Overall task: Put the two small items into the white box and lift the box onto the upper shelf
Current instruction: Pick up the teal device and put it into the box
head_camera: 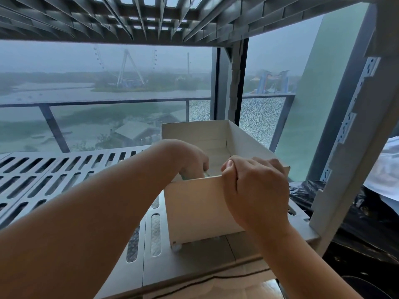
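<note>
The white box (pixel 200 208) stands open-topped on the grey slotted shelf (pixel 64 171), toward its right end. My right hand (pixel 257 190) grips the box's near rim, thumb on top and fingers curled over the edge. My left hand (pixel 190 158) reaches down inside the box at its near left corner, fingers closed around a small greenish item (pixel 206 174) that barely shows under them. A second small item is not visible. The upper shelf (pixel 151 18) is a grey grid overhead.
A white slotted upright post (pixel 354 130) stands at the right of the shelf. Black plastic sheeting (pixel 356 212) lies beyond it. A window with a railing is behind the shelf. A small caster (pixel 176 248) shows under the box's near left corner.
</note>
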The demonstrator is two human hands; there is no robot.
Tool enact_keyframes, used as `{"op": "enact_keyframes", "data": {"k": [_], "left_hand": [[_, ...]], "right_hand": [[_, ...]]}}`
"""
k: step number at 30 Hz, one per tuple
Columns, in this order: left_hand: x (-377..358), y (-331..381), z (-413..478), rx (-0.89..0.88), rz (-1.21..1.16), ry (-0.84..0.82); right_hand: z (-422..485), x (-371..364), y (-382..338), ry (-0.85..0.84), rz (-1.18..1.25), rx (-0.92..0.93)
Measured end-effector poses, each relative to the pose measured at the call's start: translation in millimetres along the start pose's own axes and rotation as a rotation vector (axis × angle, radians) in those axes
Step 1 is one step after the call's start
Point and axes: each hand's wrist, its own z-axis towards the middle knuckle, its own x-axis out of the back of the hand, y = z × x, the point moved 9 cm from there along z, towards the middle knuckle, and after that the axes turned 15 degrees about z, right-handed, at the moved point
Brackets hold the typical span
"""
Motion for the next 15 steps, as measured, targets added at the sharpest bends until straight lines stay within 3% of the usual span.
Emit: {"op": "enact_keyframes", "data": {"k": [10,12,15], "left_hand": [[0.4,-1.2,-5.0,-0.031,0.012,0.068],[8.6,-5.9,-8.0,-0.012,-0.061,0.152],[31.2,-19.3,-16.6,0.053,-0.204,0.408]], "right_hand": [[-1.6,1.2,0.1,-0.001,0.003,0.003],[-1.9,1.8,0.1,-0.004,0.011,0.003],[-2.2,1.2,0.8,-0.019,-0.010,-0.007]]}}
